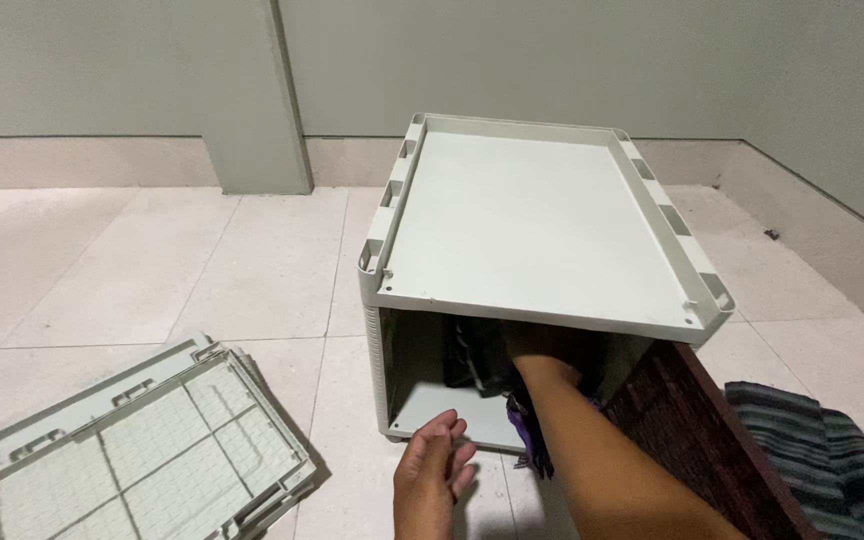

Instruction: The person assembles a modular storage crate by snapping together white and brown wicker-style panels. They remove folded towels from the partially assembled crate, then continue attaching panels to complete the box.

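The right hand (542, 352) is reached inside the plastic box (532, 230), its grip hidden; the left hand (434, 475) hangs released. The dark cloth (527, 430) could be snagged on the box's front edge.

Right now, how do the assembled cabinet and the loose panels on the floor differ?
The cabinet stands upright as a box with its front open; the loose panels lie flat, stacked on the floor tiles. The cabinet's top is smooth; the top panel shows a ribbed grid. The right hand reaches inside the cabinet; no hand touches the panels. Both are pale grey plastic.
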